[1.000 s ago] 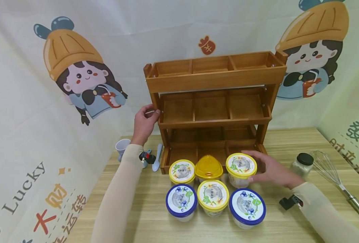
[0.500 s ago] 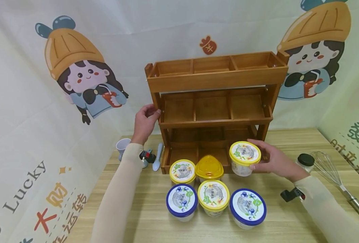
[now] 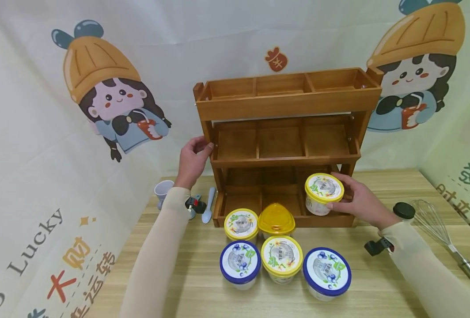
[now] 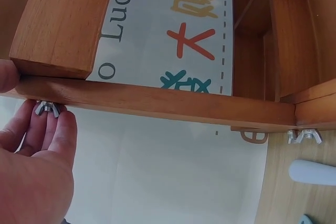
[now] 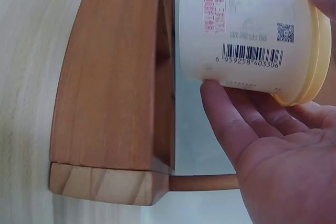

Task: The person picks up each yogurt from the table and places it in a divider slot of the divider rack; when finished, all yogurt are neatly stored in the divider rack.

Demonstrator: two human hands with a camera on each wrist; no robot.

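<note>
Holding a yellow-lidded cup [image 3: 317, 206] upright, the right hand [image 3: 360, 198] has thumb and fingers around its side, at the right end of the wooden rack's [image 3: 288, 107] bottom front board [image 5: 113, 77]; whether cup and board touch, I cannot tell. The left hand [image 3: 193, 162] pinches the rack's left upright [image 4: 173, 103] between thumb and fingers, beside a wing nut [image 4: 48, 109]. On the table [image 3: 203, 282] before the rack stand two blue-lidded cups [image 3: 327, 270], two other yellow-lidded ones [image 3: 282, 256] and an amber-domed tub [image 3: 276, 219]; a whisk [image 3: 455, 251] lies to the right
</note>
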